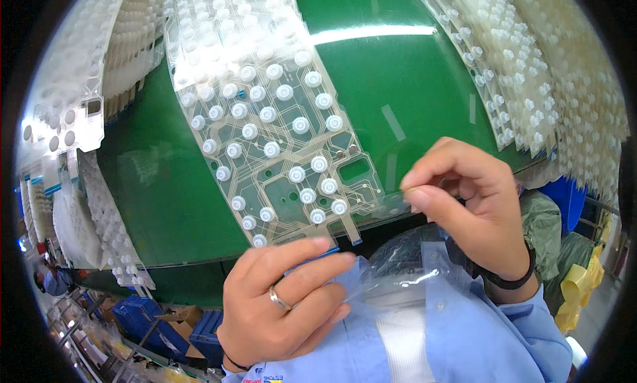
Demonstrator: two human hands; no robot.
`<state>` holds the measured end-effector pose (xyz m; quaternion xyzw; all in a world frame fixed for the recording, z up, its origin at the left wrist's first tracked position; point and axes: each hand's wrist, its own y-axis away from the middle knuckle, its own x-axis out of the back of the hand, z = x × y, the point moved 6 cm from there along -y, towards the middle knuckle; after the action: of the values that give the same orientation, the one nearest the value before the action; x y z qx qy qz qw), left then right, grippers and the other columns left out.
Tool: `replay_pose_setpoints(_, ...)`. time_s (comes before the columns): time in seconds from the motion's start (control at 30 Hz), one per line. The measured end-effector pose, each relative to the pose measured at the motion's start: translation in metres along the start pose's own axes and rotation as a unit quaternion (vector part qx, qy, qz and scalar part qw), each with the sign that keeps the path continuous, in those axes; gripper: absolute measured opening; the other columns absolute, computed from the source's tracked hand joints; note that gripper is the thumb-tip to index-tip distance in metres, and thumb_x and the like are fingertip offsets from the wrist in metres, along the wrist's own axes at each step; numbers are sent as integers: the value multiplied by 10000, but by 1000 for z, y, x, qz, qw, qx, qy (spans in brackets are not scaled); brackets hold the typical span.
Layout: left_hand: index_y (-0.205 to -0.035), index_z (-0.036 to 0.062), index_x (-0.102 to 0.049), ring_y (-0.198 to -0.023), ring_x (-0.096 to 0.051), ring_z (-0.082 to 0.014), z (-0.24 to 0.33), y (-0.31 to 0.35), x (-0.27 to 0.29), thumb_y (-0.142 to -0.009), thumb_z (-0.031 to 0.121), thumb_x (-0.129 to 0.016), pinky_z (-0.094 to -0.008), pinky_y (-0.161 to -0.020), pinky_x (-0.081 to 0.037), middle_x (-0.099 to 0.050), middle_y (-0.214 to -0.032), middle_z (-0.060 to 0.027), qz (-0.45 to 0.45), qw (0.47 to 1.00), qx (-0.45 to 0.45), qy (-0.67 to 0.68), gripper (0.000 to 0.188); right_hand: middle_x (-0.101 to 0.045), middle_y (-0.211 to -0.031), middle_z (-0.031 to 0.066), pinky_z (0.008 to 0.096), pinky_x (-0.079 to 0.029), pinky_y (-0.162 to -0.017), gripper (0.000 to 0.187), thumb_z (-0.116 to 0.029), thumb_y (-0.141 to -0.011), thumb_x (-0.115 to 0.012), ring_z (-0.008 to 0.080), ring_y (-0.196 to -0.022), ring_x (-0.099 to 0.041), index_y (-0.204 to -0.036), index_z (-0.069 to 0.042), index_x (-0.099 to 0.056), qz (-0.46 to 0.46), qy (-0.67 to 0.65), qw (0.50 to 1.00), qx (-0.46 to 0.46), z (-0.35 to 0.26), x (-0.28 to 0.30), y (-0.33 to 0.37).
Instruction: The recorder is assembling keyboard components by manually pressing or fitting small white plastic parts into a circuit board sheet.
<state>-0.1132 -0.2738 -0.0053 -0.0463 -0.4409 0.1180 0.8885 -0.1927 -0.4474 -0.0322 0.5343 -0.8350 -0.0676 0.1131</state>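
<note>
A clear keyboard membrane sheet (285, 159) with printed traces and rows of white rubber domes lies slanted across the green table. My left hand (282, 303), with a ring on one finger, is bent at its near edge. The index finger presses over a flat tail with a blue end; the thumb is hidden underneath. Beside it, a second narrow tail (351, 230) hangs past the table edge. To the right of the sheet, my right hand (471, 200) is raised, thumb and index fingertip pinched together. Whatever they hold is too small to make out.
More domed membrane sheets are stacked at the right (511, 71) and left (136, 45). Clear tape strips (393, 122) stick to the green table (371, 71). Blue crates (149, 323) stand below on the left. A yellow object (580, 287) is low on the right.
</note>
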Motion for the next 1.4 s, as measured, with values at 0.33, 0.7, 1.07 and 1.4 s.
replay_pose_setpoints(0.33,-716,101,-573,-1122,-595,-283,-15,0,-19,-875,262,-604,-381,-806,-420,-684,-1150,-65,-5,1000,27,-9,229,-611,-808,-2,151,-320,-477,50,-3,-829,-662,-2,-599,-482,-880,-4,-665,0,132,991,29,0,-11,-10)
replay_pose_setpoints(0.7,-705,115,-569,-1134,-595,-268,-17,0,-21,-874,259,-607,-365,-812,-404,-684,-1160,-60,-6,1000,27,-10,225,-624,-808,1,161,-303,-470,46,-3,-827,-671,-1,-585,-467,-873,-3,-675,22,165,986,33,2,-13,-10)
replay_pose_setpoints(1.07,-716,109,-565,-1137,-583,-277,-18,1,-22,-878,268,-607,-369,-824,-399,-667,-1196,-68,-14,1000,26,-11,232,-619,-819,9,160,-297,-468,70,21,-816,-668,5,-573,-448,-883,0,-676,26,190,981,37,3,-14,-9)
replay_pose_setpoints(1.4,-715,101,-546,-1134,-554,-277,-15,-1,-25,-851,260,-624,-383,-864,-379,-640,-1248,-74,-32,998,45,-30,223,-600,-828,40,212,-362,-487,139,14,-784,-695,76,-576,-493,-916,-19,-667,11,269,957,109,-2,-15,-5)
